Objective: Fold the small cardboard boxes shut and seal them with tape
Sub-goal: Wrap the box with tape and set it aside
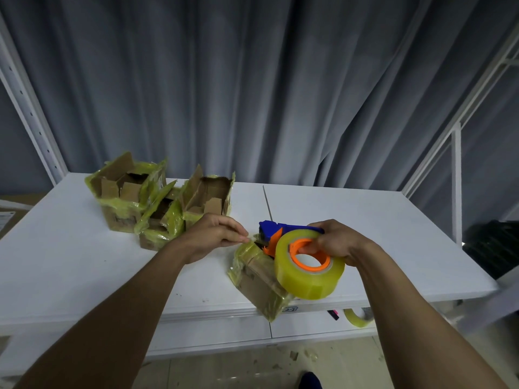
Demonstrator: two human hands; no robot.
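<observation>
The right hand grips the tape dispenser, fingers curled over its blue body and the thumb hooked into the orange hub of the tape roll. Directly under that grip, the dispenser's front end touches the top of 1 closed cardboard box, which is wrapped in yellowish tape and sits at the near edge of the white table, one corner hanging over it. Just left of the dispenser's front end, the left hand pinches the loose tape at the box's far top corner between thumb and fingertips. Beyond and to the left of the left hand stand 3 open boxes, flaps up, huddled together. Below the right wrist, under the tabletop, a spare tape ring shows.
</observation>
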